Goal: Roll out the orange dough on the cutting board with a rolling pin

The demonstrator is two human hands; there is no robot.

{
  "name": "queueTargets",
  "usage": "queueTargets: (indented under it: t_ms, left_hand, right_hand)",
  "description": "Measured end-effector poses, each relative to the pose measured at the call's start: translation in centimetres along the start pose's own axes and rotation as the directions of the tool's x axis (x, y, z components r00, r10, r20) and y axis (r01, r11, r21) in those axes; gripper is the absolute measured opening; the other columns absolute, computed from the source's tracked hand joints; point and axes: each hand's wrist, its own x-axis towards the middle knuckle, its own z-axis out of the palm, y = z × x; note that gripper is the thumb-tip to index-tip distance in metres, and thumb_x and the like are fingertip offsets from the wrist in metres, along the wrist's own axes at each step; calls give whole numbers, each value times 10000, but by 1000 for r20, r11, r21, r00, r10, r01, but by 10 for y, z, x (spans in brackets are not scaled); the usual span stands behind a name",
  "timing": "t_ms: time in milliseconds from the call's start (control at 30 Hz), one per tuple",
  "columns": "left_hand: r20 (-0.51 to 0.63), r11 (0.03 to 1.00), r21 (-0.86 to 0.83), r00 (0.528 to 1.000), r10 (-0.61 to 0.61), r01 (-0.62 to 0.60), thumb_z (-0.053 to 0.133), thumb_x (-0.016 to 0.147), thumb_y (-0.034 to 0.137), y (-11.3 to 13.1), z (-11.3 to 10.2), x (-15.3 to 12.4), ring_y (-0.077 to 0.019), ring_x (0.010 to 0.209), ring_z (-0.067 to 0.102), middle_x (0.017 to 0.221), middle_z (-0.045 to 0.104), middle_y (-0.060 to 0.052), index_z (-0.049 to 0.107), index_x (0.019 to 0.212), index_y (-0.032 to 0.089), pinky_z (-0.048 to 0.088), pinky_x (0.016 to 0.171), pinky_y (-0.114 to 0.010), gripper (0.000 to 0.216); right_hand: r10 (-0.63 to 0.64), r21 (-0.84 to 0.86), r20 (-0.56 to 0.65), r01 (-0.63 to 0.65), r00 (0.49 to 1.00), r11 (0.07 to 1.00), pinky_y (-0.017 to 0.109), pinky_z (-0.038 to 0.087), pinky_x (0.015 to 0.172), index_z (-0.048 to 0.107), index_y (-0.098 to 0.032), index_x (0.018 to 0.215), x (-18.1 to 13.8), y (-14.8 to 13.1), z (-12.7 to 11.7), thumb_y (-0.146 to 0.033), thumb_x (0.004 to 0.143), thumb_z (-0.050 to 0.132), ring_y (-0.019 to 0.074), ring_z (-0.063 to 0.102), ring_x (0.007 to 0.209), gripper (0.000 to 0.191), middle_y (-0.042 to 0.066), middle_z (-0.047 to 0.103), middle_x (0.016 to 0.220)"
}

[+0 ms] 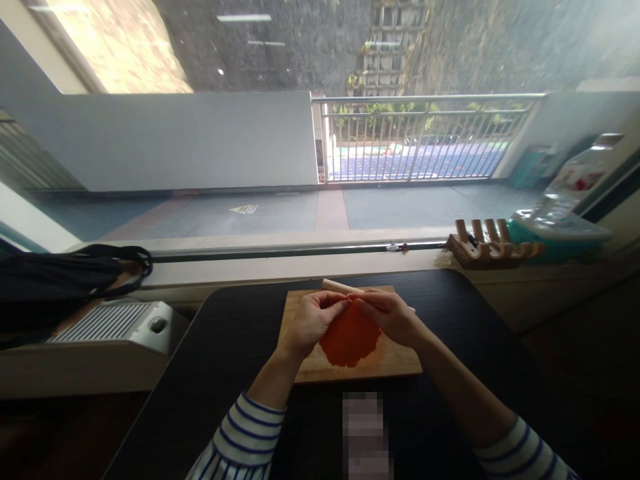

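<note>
A thin, flat sheet of orange dough (pixel 350 340) with a ragged edge is at a wooden board (pixel 405 367). My left hand (pixel 313 320) pinches its far edge between thumb and fingers. Right beside it, my right hand (pixel 390 313) pinches the same edge, and the fingertips of both hands nearly meet. Whether the lower part of the sheet touches the board I cannot tell. Behind my hands lies a pale wooden rolling pin (pixel 333 286), partly hidden by my right hand.
The board rests on a black table (pixel 230 347) by a window. On the sill at right are a wooden rack (pixel 485 250), a teal box (pixel 560 243) and a clear plastic bottle (pixel 575 177). A black bag (pixel 55 287) and a white radiator (pixel 115 327) are at left.
</note>
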Motion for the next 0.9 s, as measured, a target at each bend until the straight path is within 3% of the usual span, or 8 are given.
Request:
queueTargets:
  t_ms: [133,300,433,567,667,800,900]
  left_hand:
    - [-7,998,37,999,47,-46,777,638,356,2,2,-2,-121,683,598,755,692,-27,706,786,152,463,639,-220,262]
    - [-34,990,104,994,101,-97,764,653,344,0,1,-2,-125,711,602,779,690,-27,688,795,156,471,663,-224,247]
    - [-23,981,126,989,148,-144,758,666,339,-4,0,-1,-135,756,615,813,689,-27,650,838,167,483,693,-241,266]
    - [-23,978,152,989,147,-142,766,659,347,-6,1,0,-126,737,607,784,679,-20,645,808,160,477,686,-232,267]
    - [13,996,76,999,51,-51,760,669,371,-2,0,-3,-130,759,610,830,690,-35,661,873,153,470,674,-221,315]
    - [195,994,-53,978,-80,92,672,745,463,6,-2,-8,-114,684,598,817,696,-58,687,941,122,452,604,-206,394]
    - [186,993,-24,976,-111,118,700,717,452,7,-2,-10,-111,648,592,780,702,-56,709,906,118,444,574,-199,384]
  right_hand:
    - [128,180,45,-134,991,975,269,465,650,701,-169,1051,-1,-8,-4,-522,828,544,187,608,805,446,57,682,897]
    - [260,286,98,-278,960,917,241,439,562,691,-125,1047,-3,-9,-7,-575,784,567,153,589,692,536,63,679,819]
    - [256,273,22,-252,966,929,249,453,607,711,-131,926,0,-2,-2,-486,725,668,156,601,715,410,61,692,829]
    - [184,101,-137,-172,973,980,262,468,630,707,-161,795,1,3,6,-404,749,645,165,615,710,256,33,690,746]
    - [130,19,-188,-129,973,991,259,472,615,706,-183,789,0,6,8,-382,772,616,163,617,694,219,20,688,739]
    - [129,10,-227,-130,965,991,251,471,597,700,-194,823,-2,7,7,-388,790,599,156,611,680,221,16,685,747]
    - [104,47,-159,-97,982,994,256,485,656,683,-188,870,-2,6,6,-381,800,596,159,617,744,223,26,686,814]
